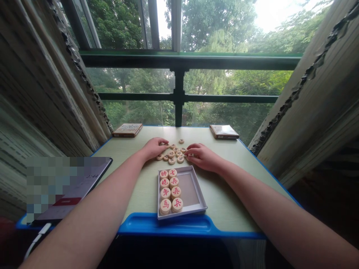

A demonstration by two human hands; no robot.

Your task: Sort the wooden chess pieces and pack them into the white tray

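Observation:
Several round wooden xiangqi pieces with dark characters (171, 153) lie loosely grouped on the table between my hands. My left hand (153, 148) rests at the left of the group, its fingers stretched out and touching pieces there. On the right side, my right hand (204, 157) lies with its fingers apart, the tips against the nearest pieces. Nearer to me is a shallow white box (199, 190). Its left half holds two columns of pieces with red characters (175, 192), faces up; the right half shows its bare bottom.
Two flat boxes stand at the far corners, a left box (127, 130) and a right box (224, 132). A tablet-like device (84, 186) with a white cable (42, 231) is at the left edge. The table (241, 209) has a blue front tray (168, 224). Curtains flank the window.

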